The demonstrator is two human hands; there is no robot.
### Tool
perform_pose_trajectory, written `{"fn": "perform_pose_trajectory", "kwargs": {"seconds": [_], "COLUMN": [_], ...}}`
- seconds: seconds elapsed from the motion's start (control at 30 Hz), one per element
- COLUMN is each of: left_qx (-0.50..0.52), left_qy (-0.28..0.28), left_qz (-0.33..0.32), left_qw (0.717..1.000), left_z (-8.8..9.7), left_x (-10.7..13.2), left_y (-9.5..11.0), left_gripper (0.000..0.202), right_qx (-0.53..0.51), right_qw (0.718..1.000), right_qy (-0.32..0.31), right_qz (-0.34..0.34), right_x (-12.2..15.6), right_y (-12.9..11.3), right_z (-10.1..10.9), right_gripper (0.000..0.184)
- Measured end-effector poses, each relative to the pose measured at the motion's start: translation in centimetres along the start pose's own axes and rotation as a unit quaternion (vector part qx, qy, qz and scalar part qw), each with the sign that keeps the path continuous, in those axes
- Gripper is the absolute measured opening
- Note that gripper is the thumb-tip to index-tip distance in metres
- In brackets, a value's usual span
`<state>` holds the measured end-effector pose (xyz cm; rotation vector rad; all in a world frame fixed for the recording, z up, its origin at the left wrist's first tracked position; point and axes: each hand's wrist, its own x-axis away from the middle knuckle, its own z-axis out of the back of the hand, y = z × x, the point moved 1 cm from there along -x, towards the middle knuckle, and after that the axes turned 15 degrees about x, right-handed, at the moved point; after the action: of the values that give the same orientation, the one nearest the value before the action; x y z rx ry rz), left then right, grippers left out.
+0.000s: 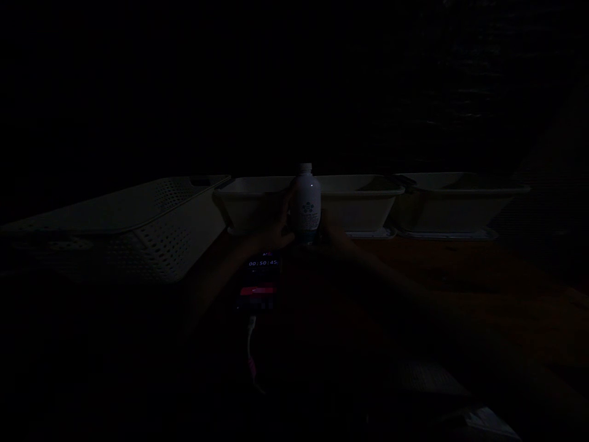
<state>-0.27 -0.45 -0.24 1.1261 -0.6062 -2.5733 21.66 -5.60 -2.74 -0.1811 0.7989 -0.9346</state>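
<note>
In the head view a white bottle (307, 205) with a screw cap, a blue flower-like mark and small print stands upright between my hands. My left hand (281, 216) is closed around its left side, fingers reaching up towards the shoulder. Low on the right side, my right hand (332, 231) is curled against the bottle; its fingers are mostly lost in the dark. Just below the left hand lies a phone (260, 282) with a lit timer and a red band on its screen.
A perforated white basket (156, 245) stands at the left. Two pale tubs, a middle one (363, 205) and a right one (460, 205), stand behind the bottle on the wooden table (460, 270). A white cable (250, 337) runs from the phone. Most surroundings are too dark to make out.
</note>
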Motion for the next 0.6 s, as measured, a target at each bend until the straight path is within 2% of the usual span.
{"fn": "perform_pose_trajectory", "kwargs": {"seconds": [0.13, 0.27, 0.43, 0.6], "left_qx": [-0.034, -0.03, -0.031, -0.055], "left_qy": [0.027, 0.043, 0.088, 0.117], "left_qz": [-0.009, -0.03, -0.017, -0.037], "left_qw": [0.999, 0.998, 0.996, 0.991], "left_z": [0.18, 0.49, 0.6, 0.97], "left_x": [-0.16, -0.45, -0.56, -0.7], "left_y": [-0.18, -0.41, -0.37, 0.33], "left_gripper": [0.111, 0.092, 0.076, 0.063], "right_qx": [0.006, 0.007, -0.035, -0.055], "right_qw": [1.0, 1.0, 0.999, 0.998], "right_qy": [0.02, -0.006, -0.002, -0.014], "right_qz": [0.011, -0.018, 0.02, 0.008], "right_x": [-0.04, -0.02, 0.03, 0.11], "right_y": [-0.21, -0.38, -0.13, 0.18], "right_z": [0.09, 0.11, -0.18, -0.36], "right_gripper": [0.099, 0.102, 0.112, 0.115]}}
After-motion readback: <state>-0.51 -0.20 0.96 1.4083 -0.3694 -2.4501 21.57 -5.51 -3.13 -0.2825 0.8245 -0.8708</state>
